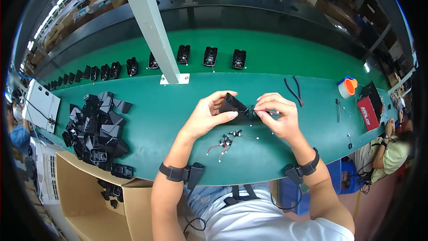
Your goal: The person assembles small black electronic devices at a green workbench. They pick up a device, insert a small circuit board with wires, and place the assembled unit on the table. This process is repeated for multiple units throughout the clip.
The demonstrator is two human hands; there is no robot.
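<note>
My left hand [208,114] is closed round a black plastic housing [232,104], which it holds tilted above the green table. Beside the housing's open side, my right hand [278,115] pinches a small wired part [253,110] with red and white leads trailing by its fingers. The part's finer details are too small to make out. On the table below my hands lies a small bunch of wired parts [226,142] with red and black leads and white connectors.
At left is a heap of black housings [96,125]. Housings with parts inside [211,56] stand in a row on the green belt beyond. Pliers [294,92], a screwdriver [338,109], a red box [369,110] and an orange-white container [347,88] lie right. A post [151,22] rises behind. A person [392,154] sits at right.
</note>
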